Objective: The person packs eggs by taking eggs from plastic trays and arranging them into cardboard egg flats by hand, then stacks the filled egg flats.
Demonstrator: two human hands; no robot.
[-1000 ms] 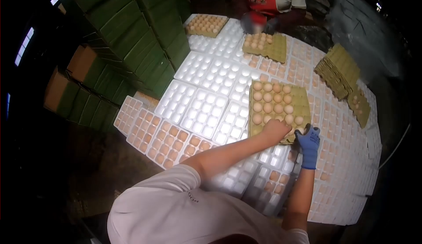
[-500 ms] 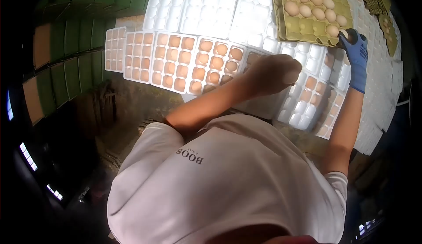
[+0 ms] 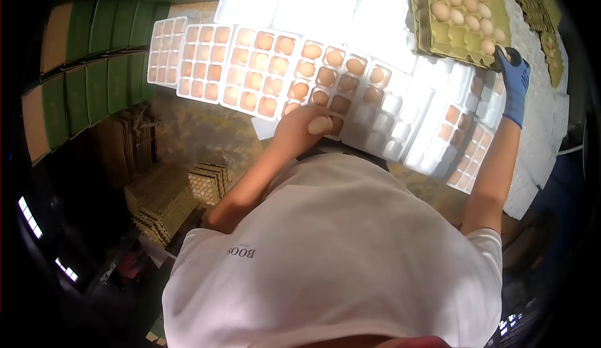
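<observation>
I see the bare left hand (image 3: 295, 132) near the middle of my view, its fingers curled around a pale oval egg (image 3: 320, 125), above the near edge of a white plastic tray (image 3: 323, 55) with brown eggs (image 3: 327, 77). At two o'clock, the right hand (image 3: 516, 80) in a blue glove is at the corner of a yellow-green moulded tray (image 3: 449, 38); whether it pinches something, I cannot tell.

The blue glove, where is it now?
The glove is at the upper right of the head view, on the right hand, by the near right corner of the yellow tray.
</observation>
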